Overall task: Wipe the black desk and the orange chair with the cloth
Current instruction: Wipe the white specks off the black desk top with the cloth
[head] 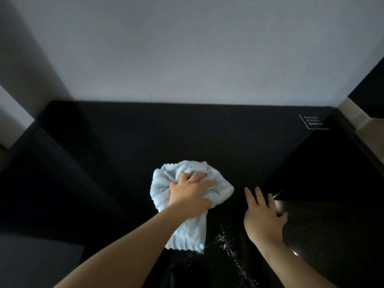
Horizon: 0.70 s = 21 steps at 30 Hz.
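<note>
A crumpled light-blue cloth (pixel 164 183) lies on the black desk (pixel 187 132), a little below the middle of the view. My left hand (pixel 190 194) grips the cloth from above, fingers curled into its folds, and a flap of it hangs down toward me. To the right of the cloth, my right hand (pixel 262 217) is flat with straight fingers over the desk top and holds nothing. The orange chair is not in view.
A pale wall (pixel 187 48) rises directly behind the desk. A small white-printed label (pixel 313 121) sits at the desk's far right corner. White specks (pixel 226 244) lie on the dark surface near me. A beige ledge (pixel 361 121) borders the right side.
</note>
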Motion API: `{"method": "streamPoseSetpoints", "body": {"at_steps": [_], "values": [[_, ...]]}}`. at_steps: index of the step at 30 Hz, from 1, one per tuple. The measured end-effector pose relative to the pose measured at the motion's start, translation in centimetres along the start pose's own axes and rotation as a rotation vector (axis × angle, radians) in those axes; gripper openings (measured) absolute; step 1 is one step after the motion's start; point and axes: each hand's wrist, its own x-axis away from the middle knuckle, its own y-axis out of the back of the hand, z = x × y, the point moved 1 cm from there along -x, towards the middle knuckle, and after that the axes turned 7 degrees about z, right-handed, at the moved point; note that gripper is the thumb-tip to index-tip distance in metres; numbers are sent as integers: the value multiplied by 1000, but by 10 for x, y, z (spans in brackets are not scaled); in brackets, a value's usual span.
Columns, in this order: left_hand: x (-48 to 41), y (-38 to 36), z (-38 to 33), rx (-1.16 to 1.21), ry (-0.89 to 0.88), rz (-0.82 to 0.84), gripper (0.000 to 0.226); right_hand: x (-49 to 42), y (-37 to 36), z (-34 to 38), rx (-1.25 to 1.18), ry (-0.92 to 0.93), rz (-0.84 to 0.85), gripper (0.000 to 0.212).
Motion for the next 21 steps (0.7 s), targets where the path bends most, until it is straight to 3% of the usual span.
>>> {"method": "streamPoseSetpoints", "body": {"at_steps": [3, 6, 9, 11, 14, 18, 19, 21], "values": [[-5, 30, 20, 338, 34, -26, 51, 2, 3, -1, -1, 8, -10, 63], [-14, 65, 46, 238, 288, -188, 55, 3, 2, -2, 17, 14, -19, 64], [-10, 55, 43, 115, 487, -65, 54, 4, 3, -3, 11, 22, -20, 64], [-5, 36, 24, 67, 439, -66, 53, 3, 5, -4, 8, 28, -24, 62], [7, 12, -13, 20, 219, -42, 52, 6, 8, -3, -32, 17, -18, 60], [22, 11, -23, 76, -45, 217, 44, 8, 9, -5, -67, 25, -11, 60], [20, 17, -15, 161, -57, 202, 43, 9, 9, -6, -70, 28, -11, 61], [8, 35, 5, 247, 5, 4, 45, 9, 10, -6, -78, 33, -15, 60]]}}
